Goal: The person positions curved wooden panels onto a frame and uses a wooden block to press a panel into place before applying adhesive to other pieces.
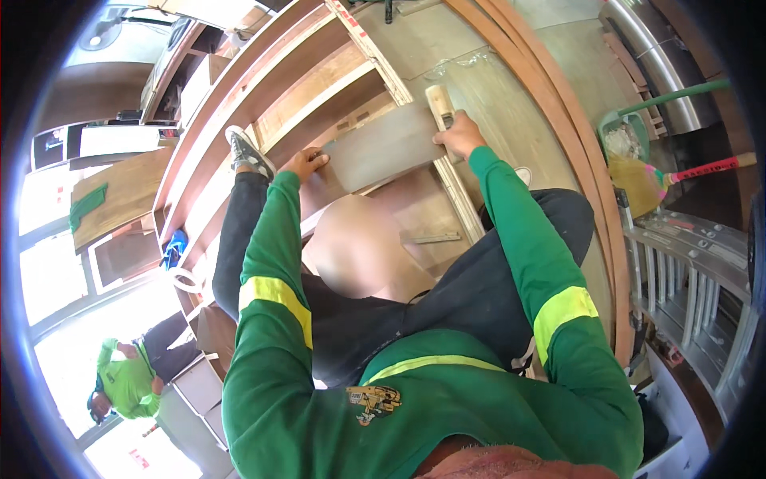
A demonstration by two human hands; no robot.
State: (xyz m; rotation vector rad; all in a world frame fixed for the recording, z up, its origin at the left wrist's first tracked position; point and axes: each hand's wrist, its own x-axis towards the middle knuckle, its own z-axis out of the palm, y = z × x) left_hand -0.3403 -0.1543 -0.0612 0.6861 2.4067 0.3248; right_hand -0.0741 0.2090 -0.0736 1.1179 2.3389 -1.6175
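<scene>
A flat, greyish rectangular panel spans the space between my two hands, tilted over the wooden frame. My left hand is closed on its left end, thumb along the edge. At the right end, my right hand has its fingers wrapped round a light wooden tool handle with a dark band, and its fingertips meet the panel's edge. The kind of tool is hidden by the hand. Beneath lies the long wooden frame with several compartments, and I sit astride it.
Long brown boards curve along the right. Beyond them are an aluminium ladder, a broom with a red handle, and a green dustpan. On the left, a person in bright green sits near a wooden sheet.
</scene>
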